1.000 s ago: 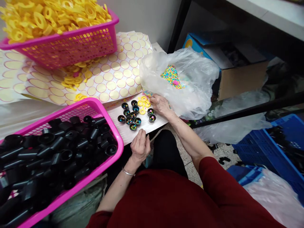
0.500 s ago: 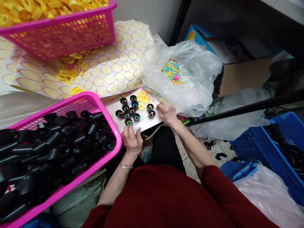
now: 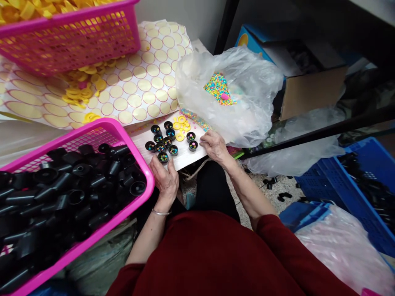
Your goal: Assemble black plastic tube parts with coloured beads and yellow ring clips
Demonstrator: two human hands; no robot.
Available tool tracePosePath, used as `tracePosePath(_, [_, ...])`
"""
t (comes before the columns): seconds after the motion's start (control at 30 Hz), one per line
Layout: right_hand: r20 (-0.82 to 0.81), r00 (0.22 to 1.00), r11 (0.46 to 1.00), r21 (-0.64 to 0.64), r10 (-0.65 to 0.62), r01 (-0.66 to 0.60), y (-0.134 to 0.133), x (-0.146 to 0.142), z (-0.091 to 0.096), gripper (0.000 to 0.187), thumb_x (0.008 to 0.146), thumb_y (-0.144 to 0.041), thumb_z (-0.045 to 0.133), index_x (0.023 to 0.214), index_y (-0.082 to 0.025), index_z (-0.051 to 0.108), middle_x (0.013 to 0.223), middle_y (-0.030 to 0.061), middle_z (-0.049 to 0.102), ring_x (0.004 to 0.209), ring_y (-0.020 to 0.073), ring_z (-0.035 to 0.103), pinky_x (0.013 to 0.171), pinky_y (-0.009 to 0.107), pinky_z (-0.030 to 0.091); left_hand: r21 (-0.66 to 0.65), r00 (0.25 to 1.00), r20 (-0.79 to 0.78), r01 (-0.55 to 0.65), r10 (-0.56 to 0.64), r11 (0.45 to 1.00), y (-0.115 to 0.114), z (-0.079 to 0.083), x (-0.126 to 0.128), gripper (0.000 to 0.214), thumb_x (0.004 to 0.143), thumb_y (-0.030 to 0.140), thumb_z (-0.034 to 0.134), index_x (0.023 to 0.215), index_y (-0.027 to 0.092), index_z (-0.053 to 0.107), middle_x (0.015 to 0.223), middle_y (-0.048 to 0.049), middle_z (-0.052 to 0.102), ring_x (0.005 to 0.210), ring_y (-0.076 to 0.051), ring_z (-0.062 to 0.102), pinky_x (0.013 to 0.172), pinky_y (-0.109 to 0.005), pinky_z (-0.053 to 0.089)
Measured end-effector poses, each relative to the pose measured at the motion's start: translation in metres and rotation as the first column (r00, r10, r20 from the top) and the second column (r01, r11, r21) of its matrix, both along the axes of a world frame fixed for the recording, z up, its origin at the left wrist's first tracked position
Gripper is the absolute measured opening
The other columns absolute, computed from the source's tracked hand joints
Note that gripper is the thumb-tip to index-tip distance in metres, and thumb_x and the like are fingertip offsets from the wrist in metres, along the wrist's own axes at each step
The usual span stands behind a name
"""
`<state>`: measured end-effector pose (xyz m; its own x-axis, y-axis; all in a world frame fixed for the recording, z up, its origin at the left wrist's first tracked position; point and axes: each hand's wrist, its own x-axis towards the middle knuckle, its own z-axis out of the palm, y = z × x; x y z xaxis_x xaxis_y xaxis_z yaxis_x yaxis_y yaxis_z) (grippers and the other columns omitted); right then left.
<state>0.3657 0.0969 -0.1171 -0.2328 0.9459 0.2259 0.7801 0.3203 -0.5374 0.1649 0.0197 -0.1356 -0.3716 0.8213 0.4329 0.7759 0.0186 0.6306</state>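
Several small black cups (image 3: 167,142) holding coloured beads stand in a cluster on a white board (image 3: 142,139). My left hand (image 3: 165,179) is at the board's near edge, thumb and fingers apart on either side of the nearest cup (image 3: 162,157); whether they touch it I cannot tell. Two more cups (image 3: 191,141), each with a pink bead on top, stand apart to the right. Just right of these, my right hand (image 3: 214,146) has its fingers pressed together low over the board; anything in them is hidden. Yellow rings (image 3: 179,135) lie behind the cups.
A pink basket (image 3: 123,127) of black parts stands at the left, another (image 3: 92,37) of yellow parts behind it. A clear plastic bag (image 3: 253,82) with coloured beads lies beyond my right hand. Sticker sheets (image 3: 138,88) cover the back. A blue crate (image 3: 327,176) is at right.
My left hand has spread its fingers around the nearest cup. My right hand stays beside the two separate cups. The whole view has shifted slightly.
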Motion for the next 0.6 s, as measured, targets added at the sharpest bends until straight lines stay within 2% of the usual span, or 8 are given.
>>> tracePosePath(0.1, [0.056, 0.998, 1.000, -0.003, -0.005, 0.006, -0.002, -0.003, 0.001, 0.020, 0.086, -0.019, 0.048, 0.075, -0.018, 0.065, 0.084, 0.0084, 0.059, 0.085, 0.0223, 0.054, 0.082, 0.037, 0.041, -0.011, 1.000, -0.019, 0.016, -0.016, 1.000, 0.000, 0.002, -0.001, 0.038, 0.088, 0.036, 0.054, 0.116, 0.010, 0.056, 0.097, -0.0145, 0.063, 0.097, -0.027, 0.057, 0.090, -0.045, 0.045])
tracePosePath(0.17, [0.040, 0.999, 0.999, 0.018, -0.034, 0.033, -0.005, -0.002, 0.002, 0.020, 0.086, -0.017, 0.046, 0.076, -0.017, 0.064, 0.084, 0.0096, 0.059, 0.085, 0.0232, 0.054, 0.081, 0.037, 0.042, -0.009, 1.000, -0.019, 0.024, -0.024, 1.000, -0.002, 0.001, -0.002, 0.032, 0.088, 0.035, 0.055, 0.110, 0.012, 0.059, 0.091, -0.0114, 0.062, 0.093, -0.026, 0.056, 0.089, -0.043, 0.044])
tracePosePath(0.3, [-0.177, 0.976, 0.982, 0.120, -0.122, 0.145, -0.026, -0.006, 0.013, 0.017, 0.089, -0.020, 0.047, 0.080, -0.019, 0.061, 0.084, 0.0079, 0.058, 0.083, 0.0217, 0.054, 0.075, 0.036, 0.045, -0.003, 0.993, 0.004, 0.121, -0.121, 0.993, -0.009, -0.001, 0.000, 0.025, 0.085, 0.035, 0.059, 0.102, 0.016, 0.061, 0.087, -0.0080, 0.061, 0.091, -0.024, 0.054, 0.089, -0.041, 0.042])
tracePosePath(0.37, [-0.287, 0.955, 0.982, 0.148, -0.073, 0.120, -0.042, -0.014, 0.022, 0.015, 0.090, -0.023, 0.049, 0.080, -0.021, 0.061, 0.082, 0.0056, 0.057, 0.080, 0.0195, 0.055, 0.073, 0.035, 0.046, 0.002, 0.982, 0.006, 0.189, -0.189, 0.982, -0.012, -0.001, 0.005, 0.026, 0.083, 0.034, 0.060, 0.102, 0.016, 0.062, 0.089, -0.0090, 0.062, 0.093, -0.024, 0.054, 0.089, -0.040, 0.041])
tracePosePath(0.43, [-0.339, 0.940, 0.986, 0.164, 0.031, 0.026, -0.056, -0.025, 0.029, 0.013, 0.090, -0.024, 0.052, 0.081, -0.021, 0.062, 0.080, 0.0040, 0.058, 0.077, 0.0175, 0.056, 0.070, 0.033, 0.047, 0.001, 0.972, 0.015, 0.235, -0.235, 0.972, -0.014, -0.002, 0.012, 0.028, 0.083, 0.034, 0.060, 0.104, 0.015, 0.062, 0.092, -0.0102, 0.063, 0.094, -0.025, 0.053, 0.089, -0.039, 0.040])
tracePosePath(0.5, [-0.345, 0.932, 0.982, 0.181, 0.113, -0.053, -0.067, -0.037, 0.031, 0.013, 0.090, -0.022, 0.053, 0.081, -0.021, 0.062, 0.079, 0.0034, 0.058, 0.076, 0.0161, 0.056, 0.069, 0.031, 0.047, 0.005, 0.962, 0.017, 0.273, -0.273, 0.962, -0.014, -0.002, 0.018, 0.029, 0.083, 0.033, 0.058, 0.106, 0.015, 0.062, 0.093, -0.0106, 0.064, 0.094, -0.025, 0.053, 0.088, -0.039, 0.039])
tracePosePath(0.6, [-0.303, 0.942, 0.976, 0.199, 0.144, -0.086, -0.072, -0.049, 0.024, 0.015, 0.091, -0.019, 0.051, 0.082, -0.020, 0.063, 0.079, 0.0035, 0.058, 0.076, 0.0155, 0.056, 0.070, 0.030, 0.048, 0.035, 0.948, -0.023, 0.319, -0.319, 0.947, -0.012, -0.003, 0.023, 0.028, 0.083, 0.028, 0.054, 0.106, 0.014, 0.062, 0.091, -0.0100, 0.066, 0.092, -0.024, 0.054, 0.085, -0.038, 0.039])
